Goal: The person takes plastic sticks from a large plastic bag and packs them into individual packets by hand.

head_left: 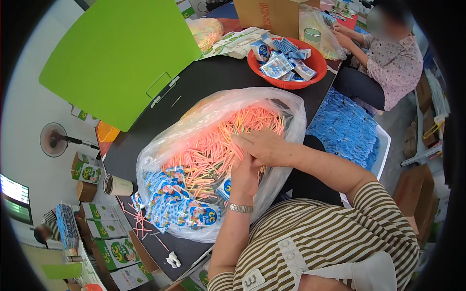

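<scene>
Fan, round and dark (pixel 53 139), stands at your far left, with white-and-green printed cardboard cartons (pixel 116 252) stacked below it. Next comes the black counter (pixel 204 80), carrying a pale lidless cup (pixel 120 186) and, beyond it, a bright green flat panel (pixel 121 58). Blue-and-white printed packets (pixel 167 194) lie heaped at the left of your big clear plastic bag (pixel 294 111); that batch looks done, though you can't tell whether each is filled. Thin pink-and-yellow sticks (pixel 204 150) lie loose across the bag's middle, so plenty seems left. Your left hand (pixel 245 175) curls around a few sticks; your right hand (pixel 268 148) is narrowed over them, its grip unclear. Farther right, you have a round red plastic basin (pixel 286 83) of packets, a blue heap (pixel 344 133) in a white tub (pixel 385 145), and a seated co-worker in a patterned shirt (pixel 395 63)
</scene>
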### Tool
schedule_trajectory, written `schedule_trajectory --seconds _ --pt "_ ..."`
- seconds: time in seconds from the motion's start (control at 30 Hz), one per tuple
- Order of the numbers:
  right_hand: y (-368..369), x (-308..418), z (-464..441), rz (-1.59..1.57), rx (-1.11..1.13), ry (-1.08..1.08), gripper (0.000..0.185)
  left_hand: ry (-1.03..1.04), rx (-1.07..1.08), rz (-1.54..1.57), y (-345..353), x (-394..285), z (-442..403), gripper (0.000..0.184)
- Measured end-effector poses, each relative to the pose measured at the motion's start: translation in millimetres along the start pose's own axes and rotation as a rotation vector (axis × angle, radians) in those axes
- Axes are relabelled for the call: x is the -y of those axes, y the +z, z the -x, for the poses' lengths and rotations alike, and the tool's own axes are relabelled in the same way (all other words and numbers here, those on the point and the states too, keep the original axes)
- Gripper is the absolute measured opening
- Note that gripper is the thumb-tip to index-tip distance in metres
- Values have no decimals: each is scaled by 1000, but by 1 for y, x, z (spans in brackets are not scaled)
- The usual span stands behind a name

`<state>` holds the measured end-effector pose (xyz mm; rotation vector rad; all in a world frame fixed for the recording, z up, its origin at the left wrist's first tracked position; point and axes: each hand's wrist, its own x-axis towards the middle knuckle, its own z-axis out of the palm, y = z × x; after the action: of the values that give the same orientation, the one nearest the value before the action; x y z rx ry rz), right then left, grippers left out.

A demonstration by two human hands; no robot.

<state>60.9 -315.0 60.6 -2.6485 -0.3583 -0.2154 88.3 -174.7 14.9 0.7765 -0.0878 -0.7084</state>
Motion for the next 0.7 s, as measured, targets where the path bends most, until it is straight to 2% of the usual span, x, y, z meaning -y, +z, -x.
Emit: schedule_trajectory --seconds 0.03,0.07,0.17,0.2,0.3,0.33,0.43,0.47,0.57,0.6,0.7 --pt "-1 0 -4 -18 171 -2 75 -29 -9 -13 4 3 4 25" --pt "-1 -1 -7 -18 170 -5 75 -26 -9 -15 0 -2 7 25" --pt "-2 -6 -12 -350 -304 -255 63 -139 158 -368 -22 -21 15 21" --pt "-4 -5 -16 -357 -304 -245 63 -150 155 -369 -22 -19 19 21" --pt "-31 -2 -44 -417 -18 -113 48 -93 183 -429 -12 -22 18 14" --pt "-37 -1 -45 -416 -31 -107 48 -99 193 -438 -11 -22 18 14" --pt "-48 3 -52 -96 352 -85 35 -142 148 -447 -14 -24 20 10" --pt "-48 1 -52 -98 364 -93 35 -139 137 -438 -17 -23 22 10" --pt "-52 -10 -46 -152 41 236 27 -156 114 -457 -24 -27 25 8" --pt "-46 -8 -44 -154 38 238 27 -157 116 -460 -22 -31 25 8" --pt "-7 6 -25 -308 -252 -305 27 -190 121 -669 -13 -38 25 3"
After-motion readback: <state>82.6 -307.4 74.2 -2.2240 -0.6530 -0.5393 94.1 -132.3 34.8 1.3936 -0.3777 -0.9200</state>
